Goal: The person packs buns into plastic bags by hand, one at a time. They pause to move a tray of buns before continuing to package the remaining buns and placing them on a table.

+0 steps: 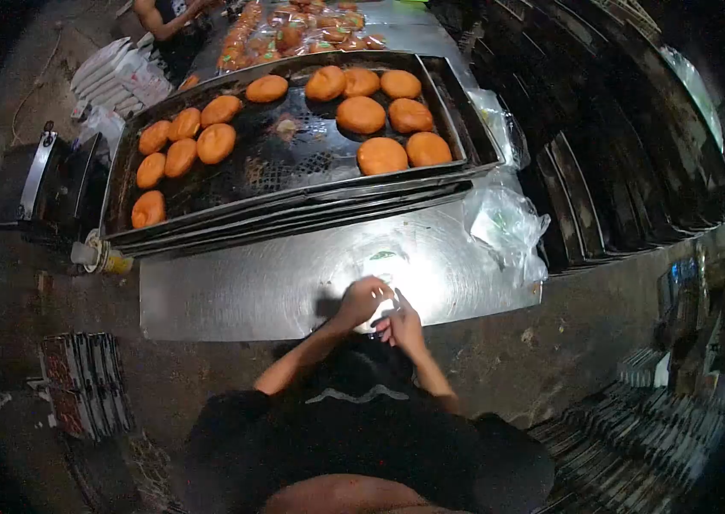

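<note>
Metal tabletop (225, 295): a level passage is afforded left of the left hand (364, 301), bounded at the far side by the tray stack (311, 206), by whose raised rim any low forward reach is blocked. Right of the right hand (402, 327), the way is narrowed by a crumpled clear bag (508, 224), with dark trays (628, 146) ranged beyond the table's edge. Upper tray (281, 171): an open lane is afforded down the middle, flanked by the left bun cluster (216, 143) and the right bun cluster (361, 115).
</note>
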Demonstrator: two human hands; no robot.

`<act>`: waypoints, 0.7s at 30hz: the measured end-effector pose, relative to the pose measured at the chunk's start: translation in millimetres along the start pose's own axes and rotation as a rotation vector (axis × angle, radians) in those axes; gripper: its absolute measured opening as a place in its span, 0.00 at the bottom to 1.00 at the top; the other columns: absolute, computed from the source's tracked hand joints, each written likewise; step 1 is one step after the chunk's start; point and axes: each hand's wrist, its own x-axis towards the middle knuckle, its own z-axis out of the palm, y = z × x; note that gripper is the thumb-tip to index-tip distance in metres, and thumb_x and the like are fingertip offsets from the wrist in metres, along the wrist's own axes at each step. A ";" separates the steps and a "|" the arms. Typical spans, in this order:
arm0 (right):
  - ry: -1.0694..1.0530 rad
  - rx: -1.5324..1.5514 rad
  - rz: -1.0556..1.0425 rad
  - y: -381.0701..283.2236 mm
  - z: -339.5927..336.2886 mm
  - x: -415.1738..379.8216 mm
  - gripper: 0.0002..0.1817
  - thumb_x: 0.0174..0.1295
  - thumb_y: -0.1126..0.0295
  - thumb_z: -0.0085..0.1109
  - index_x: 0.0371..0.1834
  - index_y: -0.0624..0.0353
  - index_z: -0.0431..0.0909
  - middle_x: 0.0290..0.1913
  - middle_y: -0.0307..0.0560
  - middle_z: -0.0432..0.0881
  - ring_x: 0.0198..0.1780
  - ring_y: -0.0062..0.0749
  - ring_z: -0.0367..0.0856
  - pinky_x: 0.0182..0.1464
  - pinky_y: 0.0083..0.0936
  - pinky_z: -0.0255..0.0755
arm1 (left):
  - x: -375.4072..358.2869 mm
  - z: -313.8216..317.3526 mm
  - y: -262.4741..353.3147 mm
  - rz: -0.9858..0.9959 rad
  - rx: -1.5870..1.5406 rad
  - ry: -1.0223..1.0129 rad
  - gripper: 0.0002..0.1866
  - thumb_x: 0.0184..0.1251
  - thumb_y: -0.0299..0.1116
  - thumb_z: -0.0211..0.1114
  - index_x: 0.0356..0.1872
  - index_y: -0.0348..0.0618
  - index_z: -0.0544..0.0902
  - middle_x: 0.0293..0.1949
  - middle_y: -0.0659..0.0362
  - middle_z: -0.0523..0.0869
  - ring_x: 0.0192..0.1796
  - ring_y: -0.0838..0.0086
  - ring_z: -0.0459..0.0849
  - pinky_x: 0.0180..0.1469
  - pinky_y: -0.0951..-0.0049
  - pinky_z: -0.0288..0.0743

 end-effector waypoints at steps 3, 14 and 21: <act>-0.384 1.058 0.180 -21.0 -7.2 52.7 0.14 0.63 0.68 0.39 0.50 0.57 0.67 0.31 0.42 0.75 0.26 0.21 0.72 0.23 0.13 0.68 | 4.5 -26.5 70.8 0.058 0.036 0.039 0.08 0.51 0.32 0.62 0.26 0.36 0.81 0.27 0.57 0.77 0.28 0.71 0.76 0.33 0.78 0.69; -0.133 -0.639 -0.737 -176.7 92.7 59.7 0.30 0.54 0.62 0.54 0.54 0.73 0.60 0.48 0.60 0.72 0.53 0.45 0.69 0.56 0.33 0.61 | -6.1 -165.7 79.7 0.023 -1.305 0.730 0.07 0.63 0.31 0.51 0.40 0.45 0.71 0.33 0.59 0.75 0.39 0.72 0.76 0.47 0.66 0.73; 0.118 -1.563 -0.428 -245.0 54.0 169.5 0.16 0.50 0.54 0.51 0.31 0.55 0.78 0.36 0.56 0.78 0.40 0.50 0.77 0.42 0.39 0.70 | -51.9 -267.7 66.1 0.323 -1.344 1.053 0.10 0.59 0.34 0.54 0.42 0.49 0.68 0.42 0.55 0.75 0.51 0.62 0.72 0.54 0.46 0.65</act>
